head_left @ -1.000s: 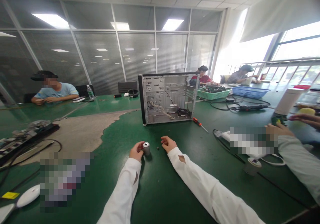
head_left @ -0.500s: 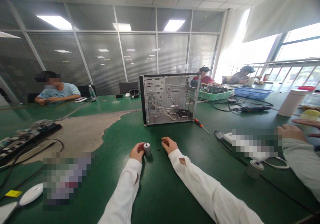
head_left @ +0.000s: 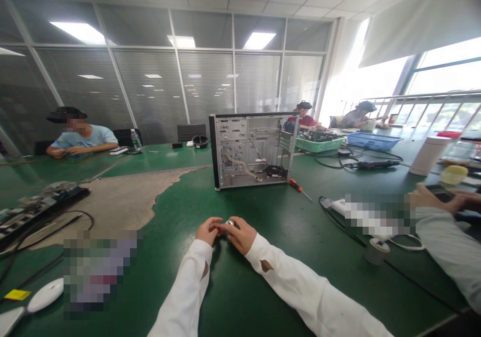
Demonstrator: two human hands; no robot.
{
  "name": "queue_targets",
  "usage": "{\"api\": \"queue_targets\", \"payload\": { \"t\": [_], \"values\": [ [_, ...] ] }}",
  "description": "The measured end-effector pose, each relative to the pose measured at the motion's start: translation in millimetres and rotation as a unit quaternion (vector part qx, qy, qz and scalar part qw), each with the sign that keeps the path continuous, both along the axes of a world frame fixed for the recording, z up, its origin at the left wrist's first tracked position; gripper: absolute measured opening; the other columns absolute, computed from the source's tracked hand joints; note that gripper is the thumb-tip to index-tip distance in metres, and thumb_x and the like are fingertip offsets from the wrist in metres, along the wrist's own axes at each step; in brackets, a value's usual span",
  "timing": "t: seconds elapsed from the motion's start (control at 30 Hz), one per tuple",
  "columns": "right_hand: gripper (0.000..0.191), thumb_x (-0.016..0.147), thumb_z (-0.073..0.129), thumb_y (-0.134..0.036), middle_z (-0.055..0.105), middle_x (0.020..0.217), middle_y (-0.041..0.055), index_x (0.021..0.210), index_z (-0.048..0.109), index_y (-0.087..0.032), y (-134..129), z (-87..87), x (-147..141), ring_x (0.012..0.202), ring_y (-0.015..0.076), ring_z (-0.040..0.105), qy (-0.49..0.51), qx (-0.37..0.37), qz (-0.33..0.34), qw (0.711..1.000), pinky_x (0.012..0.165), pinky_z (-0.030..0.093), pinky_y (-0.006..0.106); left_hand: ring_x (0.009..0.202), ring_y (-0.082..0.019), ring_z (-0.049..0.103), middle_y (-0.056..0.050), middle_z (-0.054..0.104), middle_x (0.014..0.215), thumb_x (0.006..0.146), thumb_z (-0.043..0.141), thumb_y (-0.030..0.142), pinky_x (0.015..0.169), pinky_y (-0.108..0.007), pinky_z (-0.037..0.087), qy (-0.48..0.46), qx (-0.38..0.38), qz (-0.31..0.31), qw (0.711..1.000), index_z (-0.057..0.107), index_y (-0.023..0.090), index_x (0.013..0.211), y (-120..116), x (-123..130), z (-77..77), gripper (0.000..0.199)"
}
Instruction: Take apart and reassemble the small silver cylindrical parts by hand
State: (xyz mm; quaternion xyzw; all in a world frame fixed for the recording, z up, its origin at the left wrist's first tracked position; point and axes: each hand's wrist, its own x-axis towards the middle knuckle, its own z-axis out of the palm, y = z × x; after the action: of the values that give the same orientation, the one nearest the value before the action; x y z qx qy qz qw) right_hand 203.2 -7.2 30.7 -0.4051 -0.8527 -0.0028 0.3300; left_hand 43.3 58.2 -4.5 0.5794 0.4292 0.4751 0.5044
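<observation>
Both my hands meet over the green table around a small silver metal cylinder point(head_left: 229, 223); only its round top with a dark spot shows. My left hand point(head_left: 209, 230) is curled at its left side, fingertips against it. From the right, my right hand point(head_left: 242, 234) closes its fingers and thumb round the cylinder. The hands hide most of its body. Beyond them an open computer case point(head_left: 253, 151) stands upright, its bare metal inside, loose cables and a black fan facing me. An orange-and-black screwdriver point(head_left: 295, 185) lies by its lower right corner.
On the right are a power strip point(head_left: 338, 206), another grey cylinder point(head_left: 377, 251) and a co-worker's hands point(head_left: 432, 199) holding a dark device. Green point(head_left: 319, 145) and blue baskets point(head_left: 374, 141) stand farther back. A board with parts point(head_left: 45, 206) lies left.
My right hand has moved left and closed round the silver cylinder beside my left hand. The small dark piece on the table is out of sight. The co-worker's hands now show a dark device.
</observation>
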Motion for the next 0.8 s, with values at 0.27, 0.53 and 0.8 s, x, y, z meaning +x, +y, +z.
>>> {"api": "queue_targets", "payload": {
  "t": [0.27, 0.53, 0.8],
  "values": [
    [0.031, 0.074, 0.041, -0.018, 0.046, 0.098, 0.0061, 0.104, 0.046, -0.024, -21, 6.9, 27, 0.088, 0.0167, 0.044, -0.028, -0.018, -0.053, 0.998, 0.075, 0.039, 0.029, 0.059, -0.014, 0.06, 0.0, 0.064, 0.059, 0.048, 0.04, 0.005, 0.059, -0.026, 0.046, 0.018, 0.009, -0.029, 0.999, 0.051, 0.013, 0.086, -5, 3, 5.6, 0.04],
    [0.03, 0.076, 0.038, -0.021, 0.047, 0.1, 0.0074, 0.105, 0.044, -0.023, -46, -1.5, 134, 0.091, 0.0181, 0.045, -0.13, -0.067, -0.255, 0.956, 0.073, 0.038, 0.031, 0.06, -0.015, 0.06, -0.002, 0.064, 0.063, 0.049, 0.041, 0.007, 0.059, -0.027, 0.046, 0.043, 0.022, -0.018, 0.999, 0.052, 0.013, 0.087, -1, 1, 6.2, 0.041],
    [0.035, 0.069, 0.049, -0.025, 0.05, 0.1, 0.0108, 0.103, 0.045, -0.022, -55, 14.0, 230, 0.093, 0.028, 0.044, -0.23, -0.195, -0.508, 0.807, 0.073, 0.031, 0.047, 0.059, -0.016, 0.059, -0.003, 0.064, 0.063, 0.049, 0.043, 0.012, 0.056, -0.027, 0.044, 0.049, 0.027, -0.006, 0.998, 0.053, 0.013, 0.086, 0, 2, 6.7, 0.038]
  ]
}}
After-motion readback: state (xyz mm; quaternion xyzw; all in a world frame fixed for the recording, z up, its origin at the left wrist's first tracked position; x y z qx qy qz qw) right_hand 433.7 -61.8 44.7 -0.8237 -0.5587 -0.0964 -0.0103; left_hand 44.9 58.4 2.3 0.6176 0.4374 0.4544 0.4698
